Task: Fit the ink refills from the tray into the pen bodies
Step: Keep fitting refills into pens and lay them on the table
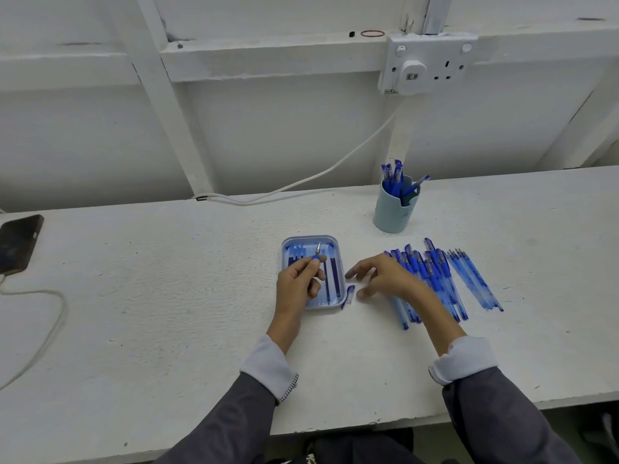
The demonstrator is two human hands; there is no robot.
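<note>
Left hand (298, 283) fingers pinch a pen (317, 254) over the tray (340, 259); right hand (378, 276), spread and empty, likely reaches the cap (349, 294) at 6 o'clock.

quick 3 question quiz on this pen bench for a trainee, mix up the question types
1. True or false: the left hand holds a pen part with its metal tip pointing up over the tray.
2. Multiple choice: where does the loose pen cap lie? A) inside the tray B) on the table just right of the tray C) in the cup
3. Fill in: the right hand is open, fingers spread, with the pile of pen bodies on its ____ side.

Key: 1 true; 2 B; 3 right
</note>
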